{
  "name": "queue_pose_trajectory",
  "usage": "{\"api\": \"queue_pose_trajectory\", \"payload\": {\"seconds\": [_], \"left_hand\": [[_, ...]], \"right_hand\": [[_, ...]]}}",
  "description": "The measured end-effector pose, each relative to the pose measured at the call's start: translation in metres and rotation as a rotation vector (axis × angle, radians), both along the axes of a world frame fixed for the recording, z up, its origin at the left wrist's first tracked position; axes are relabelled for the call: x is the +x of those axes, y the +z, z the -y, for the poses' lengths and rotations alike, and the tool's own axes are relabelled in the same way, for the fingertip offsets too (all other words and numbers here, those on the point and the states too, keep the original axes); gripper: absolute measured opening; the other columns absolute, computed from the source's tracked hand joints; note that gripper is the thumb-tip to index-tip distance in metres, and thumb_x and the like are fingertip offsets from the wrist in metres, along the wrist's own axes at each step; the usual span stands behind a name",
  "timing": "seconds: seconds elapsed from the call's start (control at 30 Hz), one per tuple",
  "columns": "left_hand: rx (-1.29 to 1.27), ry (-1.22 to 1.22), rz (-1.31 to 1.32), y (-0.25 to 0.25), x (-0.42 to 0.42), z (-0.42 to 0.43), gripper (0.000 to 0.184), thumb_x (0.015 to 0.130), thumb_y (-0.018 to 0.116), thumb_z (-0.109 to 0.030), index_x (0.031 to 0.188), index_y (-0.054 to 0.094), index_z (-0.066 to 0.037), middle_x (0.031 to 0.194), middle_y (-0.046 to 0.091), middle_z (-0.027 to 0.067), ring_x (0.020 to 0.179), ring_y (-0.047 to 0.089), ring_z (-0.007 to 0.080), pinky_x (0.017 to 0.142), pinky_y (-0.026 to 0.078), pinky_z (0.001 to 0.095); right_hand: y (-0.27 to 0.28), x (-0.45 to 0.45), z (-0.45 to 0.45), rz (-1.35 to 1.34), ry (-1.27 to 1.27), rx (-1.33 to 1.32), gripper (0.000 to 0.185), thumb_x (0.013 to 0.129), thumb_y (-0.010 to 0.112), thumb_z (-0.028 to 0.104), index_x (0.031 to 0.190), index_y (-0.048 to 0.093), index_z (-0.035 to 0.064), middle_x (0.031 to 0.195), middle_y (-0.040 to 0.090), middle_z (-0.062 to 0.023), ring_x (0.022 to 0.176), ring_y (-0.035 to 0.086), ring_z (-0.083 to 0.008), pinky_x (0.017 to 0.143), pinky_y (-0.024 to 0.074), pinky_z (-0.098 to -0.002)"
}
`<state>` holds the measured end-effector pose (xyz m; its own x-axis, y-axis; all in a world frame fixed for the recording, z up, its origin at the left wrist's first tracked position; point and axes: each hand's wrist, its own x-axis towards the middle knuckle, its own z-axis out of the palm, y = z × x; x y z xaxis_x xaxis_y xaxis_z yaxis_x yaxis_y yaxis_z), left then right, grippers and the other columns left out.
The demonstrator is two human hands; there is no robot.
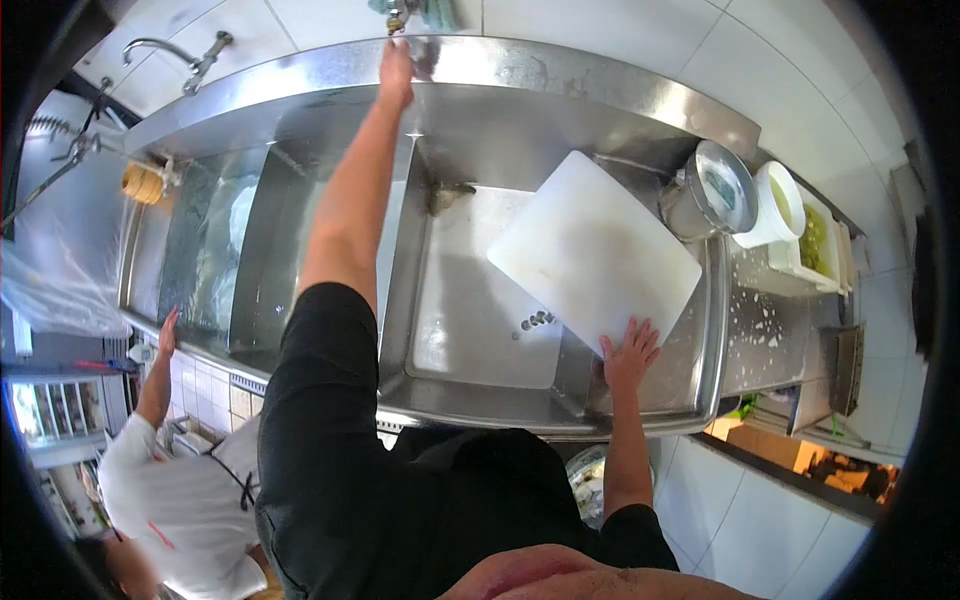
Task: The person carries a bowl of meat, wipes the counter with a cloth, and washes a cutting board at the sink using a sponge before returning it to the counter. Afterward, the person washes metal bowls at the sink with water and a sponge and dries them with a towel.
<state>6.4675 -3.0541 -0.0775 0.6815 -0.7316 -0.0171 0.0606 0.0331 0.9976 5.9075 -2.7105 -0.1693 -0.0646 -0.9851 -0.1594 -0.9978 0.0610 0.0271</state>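
Note:
My left hand [396, 72] is stretched up to the back wall of the sink, its fingers together at the lower brass end of a tap [394, 20]. A large white cutting board [598, 250] lies slanted across the sink basin [450, 330], covering part of its floor. On the board's near right corner rests my right hand [630, 356], open with fingers spread. Several drain holes [537, 320] show beside the board's lower edge. A small dark scrap [452, 192] sits in the basin's far left corner.
More basins [215, 250] with water lie left, under a curved faucet [175, 55]. A co-worker in a white shirt [175, 500] stands there, one hand on the sink edge. At right are a metal pot [690, 205], a white bucket [768, 205] and a tub of green pieces [815, 243].

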Motion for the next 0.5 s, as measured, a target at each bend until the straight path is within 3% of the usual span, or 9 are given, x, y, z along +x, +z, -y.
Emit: {"api": "queue_pose_trajectory", "payload": {"seconds": [0.07,0.13,0.17,0.27,0.33,0.4,0.47,0.5], "left_hand": [[-0.057,-0.185,0.073,-0.004,0.030,0.032,0.041,0.096,0.042,-0.030,0.128,0.049,-0.005,0.122,0.052,0.0112,0.098,0.052,0.0220,0.081,0.044,0.0376],[-0.133,-0.308,0.423,-0.079,0.106,0.086,0.042,0.096,0.037,-0.028,0.130,0.048,-0.005,0.122,0.055,0.0124,0.106,0.052,0.0269,0.090,0.042,0.0412],[-0.137,-0.217,0.576,-0.044,0.065,0.053,0.040,0.095,0.037,-0.026,0.126,0.051,-0.004,0.118,0.058,0.0130,0.107,0.054,0.0266,0.092,0.042,0.0403],[-0.119,-0.212,0.096,0.017,0.043,0.005,0.044,0.094,0.041,-0.028,0.129,0.047,-0.003,0.118,0.058,0.0151,0.112,0.053,0.0257,0.094,0.042,0.0402],[0.015,-0.219,0.088,0.038,0.049,-0.017,0.035,0.095,0.043,-0.026,0.116,0.057,-0.003,0.101,0.062,0.0076,0.094,0.058,0.0187,0.084,0.046,0.0324],[0.309,-0.160,0.217,0.078,0.056,-0.033,0.035,0.095,0.044,-0.027,0.117,0.056,-0.001,0.102,0.061,0.0086,0.093,0.059,0.0200,0.082,0.047,0.0344],[0.005,-0.164,0.178,0.150,0.039,-0.062,0.037,0.095,0.044,-0.030,0.119,0.056,-0.003,0.109,0.061,0.0093,0.099,0.058,0.0237,0.084,0.047,0.0379],[-0.082,-0.272,0.042,0.184,0.023,-0.075,0.046,0.096,0.039,-0.034,0.125,0.049,0.001,0.119,0.056,0.0140,0.108,0.054,0.0268,0.095,0.039,0.0391]], "right_hand": [[0.001,0.010,0.004,0.021,-0.052,0.016,0.081,0.084,0.046,0.064,0.145,0.028,0.0130,0.151,0.018,-0.0198,0.138,0.013,-0.0437,0.109,0.0073,-0.0604],[-0.009,0.015,0.003,0.029,-0.017,-0.045,0.080,0.085,0.047,0.062,0.145,0.028,0.0133,0.151,0.017,-0.0200,0.138,0.013,-0.0436,0.109,0.0080,-0.0615],[-0.009,0.020,0.000,0.024,-0.043,-0.016,0.079,0.085,0.047,0.062,0.145,0.029,0.0132,0.151,0.017,-0.0202,0.138,0.014,-0.0439,0.108,0.0083,-0.0620],[-0.005,0.033,0.002,0.023,-0.062,-0.020,0.077,0.086,0.046,0.060,0.145,0.028,0.0130,0.151,0.019,-0.0205,0.138,0.014,-0.0444,0.108,0.0104,-0.0623],[-0.007,0.031,0.006,0.024,-0.040,-0.037,0.077,0.087,0.046,0.060,0.145,0.028,0.0127,0.150,0.020,-0.0207,0.137,0.014,-0.0451,0.108,0.0110,-0.0623],[-0.009,0.030,0.005,0.022,-0.039,-0.040,0.078,0.087,0.045,0.061,0.146,0.027,0.0120,0.151,0.019,-0.0210,0.137,0.014,-0.0462,0.108,0.0104,-0.0623],[-0.010,0.028,0.006,0.023,-0.016,-0.066,0.081,0.086,0.045,0.063,0.146,0.026,0.0120,0.150,0.019,-0.0216,0.137,0.014,-0.0471,0.107,0.0100,-0.0630],[-0.009,0.029,0.002,0.023,-0.014,-0.075,0.082,0.085,0.045,0.064,0.146,0.026,0.0120,0.150,0.018,-0.0219,0.137,0.013,-0.0475,0.107,0.0099,-0.0633]]}}
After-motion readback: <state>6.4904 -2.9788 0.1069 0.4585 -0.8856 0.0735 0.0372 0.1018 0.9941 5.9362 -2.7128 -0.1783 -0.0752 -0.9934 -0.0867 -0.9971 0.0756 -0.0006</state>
